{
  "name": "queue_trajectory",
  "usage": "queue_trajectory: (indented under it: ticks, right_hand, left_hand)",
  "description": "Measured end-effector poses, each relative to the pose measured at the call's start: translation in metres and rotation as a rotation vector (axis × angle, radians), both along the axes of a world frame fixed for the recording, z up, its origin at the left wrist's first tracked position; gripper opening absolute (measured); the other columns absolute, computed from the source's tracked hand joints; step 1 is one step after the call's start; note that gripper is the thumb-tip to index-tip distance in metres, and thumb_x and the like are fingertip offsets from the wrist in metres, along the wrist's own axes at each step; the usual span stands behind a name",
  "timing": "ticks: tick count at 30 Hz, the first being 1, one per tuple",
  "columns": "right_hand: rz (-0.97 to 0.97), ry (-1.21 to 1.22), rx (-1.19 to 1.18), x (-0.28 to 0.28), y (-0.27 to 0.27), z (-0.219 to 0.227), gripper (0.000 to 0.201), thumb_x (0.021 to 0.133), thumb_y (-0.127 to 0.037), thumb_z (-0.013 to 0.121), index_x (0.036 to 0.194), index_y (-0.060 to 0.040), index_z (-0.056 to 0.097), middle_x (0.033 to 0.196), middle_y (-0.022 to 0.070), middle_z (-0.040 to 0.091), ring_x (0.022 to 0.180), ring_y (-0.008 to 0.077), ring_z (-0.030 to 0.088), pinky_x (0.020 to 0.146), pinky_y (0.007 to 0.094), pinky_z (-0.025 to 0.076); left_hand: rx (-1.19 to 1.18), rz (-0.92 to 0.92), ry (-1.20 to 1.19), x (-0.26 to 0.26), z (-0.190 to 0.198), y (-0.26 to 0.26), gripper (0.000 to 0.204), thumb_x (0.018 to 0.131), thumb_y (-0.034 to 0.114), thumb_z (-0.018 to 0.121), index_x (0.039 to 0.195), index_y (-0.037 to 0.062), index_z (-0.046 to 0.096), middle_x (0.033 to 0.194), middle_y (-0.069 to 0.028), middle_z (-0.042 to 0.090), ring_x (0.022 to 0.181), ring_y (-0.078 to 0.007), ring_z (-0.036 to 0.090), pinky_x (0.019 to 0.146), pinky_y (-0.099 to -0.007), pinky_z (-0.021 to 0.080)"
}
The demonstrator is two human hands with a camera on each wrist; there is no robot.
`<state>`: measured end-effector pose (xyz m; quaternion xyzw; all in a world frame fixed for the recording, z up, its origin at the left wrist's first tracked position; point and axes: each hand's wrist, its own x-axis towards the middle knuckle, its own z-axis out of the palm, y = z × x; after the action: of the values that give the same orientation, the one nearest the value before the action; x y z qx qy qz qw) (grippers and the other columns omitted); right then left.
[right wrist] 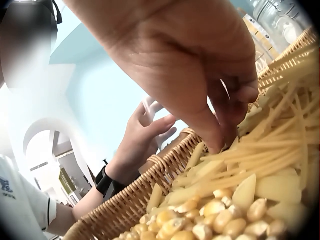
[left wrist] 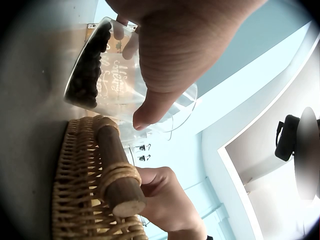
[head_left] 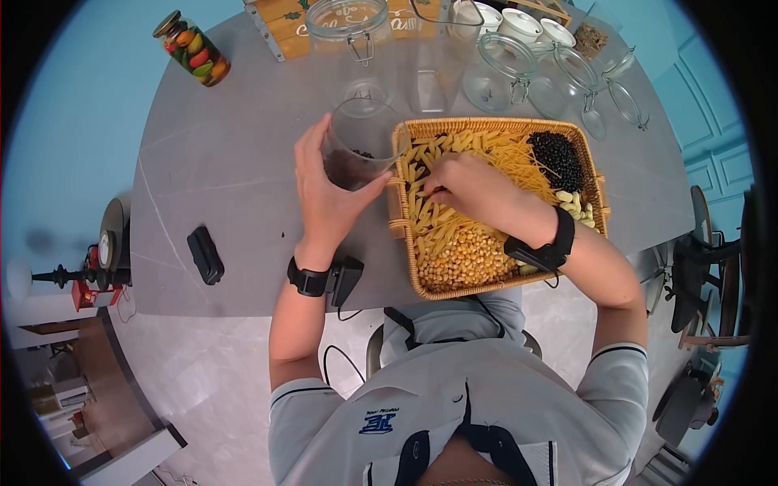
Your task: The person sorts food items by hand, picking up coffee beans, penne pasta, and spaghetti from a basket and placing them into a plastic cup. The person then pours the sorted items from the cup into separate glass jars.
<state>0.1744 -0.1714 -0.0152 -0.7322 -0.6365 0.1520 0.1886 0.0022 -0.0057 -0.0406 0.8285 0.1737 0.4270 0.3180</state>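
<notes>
At left end of wicker basket, on worktop: reaching down into penne with right hand, looks like the picking step. Bent low over the pasta, fingers nearly together at the tips; cannot tell if pinching anything. Beside basket, gripping clear cup in left hand, fingers and thumb spread around the wall, opened about cup-wide. Cannot tell if cup base touches worktop. For next move, likely calls for a light, narrow pinch, lifting clear of basket rim, keeping cup steady and mouth unblocked.

Containers: inside cup, dark bean-like pieces at bottom, well short of filling it. Inside basket, penne at left, thin noodles through the middle, black beans in far right corner, corn kernels at near left, pale pieces on right, type unclear. Behind, clip-top glass jar and white lidded pots. At far left, lidded jar with red, orange and green produce.
</notes>
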Motion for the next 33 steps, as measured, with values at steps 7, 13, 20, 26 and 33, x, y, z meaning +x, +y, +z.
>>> queue_trajectory:
  ticks: [7, 13, 20, 26, 33]
  right_hand:
    - [0.014, -0.145, -0.033, -0.004, -0.001, -0.003, 0.023, 0.076, -0.001, 0.076, 0.099, -0.0029, 0.074, 0.102, 0.0122, 0.071, 0.104, 0.0332, 0.065, 0.089, 0.0416, 0.053]
    - [0.093, -0.222, 0.018, -0.004, 0.001, -0.007, 0.015, 0.077, 0.0, 0.07, 0.092, -0.0022, 0.071, 0.092, 0.0161, 0.07, 0.098, 0.0351, 0.066, 0.085, 0.0434, 0.054]
    - [0.043, -0.125, 0.0, -0.004, 0.0, -0.003, 0.011, 0.078, 0.001, 0.067, 0.088, -0.0025, 0.07, 0.086, 0.017, 0.069, 0.093, 0.0363, 0.067, 0.082, 0.0431, 0.053]
    - [-0.027, -0.009, 0.169, 0.003, -0.004, -0.019, 0.01, 0.079, -0.004, 0.073, 0.089, -0.005, 0.072, 0.083, 0.017, 0.071, 0.089, 0.0341, 0.069, 0.079, 0.0429, 0.053]
    - [-0.099, 0.185, 0.247, 0.015, 0.011, 0.028, 0.015, 0.081, -0.007, 0.076, 0.095, -0.0022, 0.075, 0.084, 0.0145, 0.072, 0.078, 0.0309, 0.07, 0.072, 0.0382, 0.054]
  left_hand:
    - [-0.007, -0.002, -0.002, 0.0, 0.0, 0.0, 0.1, 0.062, 0.015, 0.094, 0.146, 0.0052, 0.042, 0.137, -0.0152, 0.048, 0.127, -0.0324, 0.049, 0.105, -0.0415, 0.043]
    - [-0.006, -0.001, -0.019, 0.001, -0.001, 0.0, 0.099, 0.062, 0.015, 0.094, 0.146, 0.0047, 0.043, 0.136, -0.0158, 0.049, 0.126, -0.0329, 0.05, 0.104, -0.0418, 0.044]
    - [0.009, -0.002, -0.017, 0.001, -0.001, 0.001, 0.099, 0.061, 0.015, 0.094, 0.145, 0.0042, 0.043, 0.136, -0.0157, 0.049, 0.126, -0.0333, 0.05, 0.104, -0.0421, 0.043]
    - [0.011, -0.005, -0.012, 0.0, 0.0, 0.001, 0.099, 0.062, 0.015, 0.094, 0.146, 0.0049, 0.042, 0.136, -0.0156, 0.049, 0.126, -0.0335, 0.049, 0.105, -0.0422, 0.043]
    - [0.011, -0.01, -0.019, 0.001, -0.003, 0.001, 0.1, 0.061, 0.016, 0.094, 0.146, 0.0057, 0.042, 0.138, -0.0159, 0.048, 0.126, -0.034, 0.049, 0.105, -0.0425, 0.043]
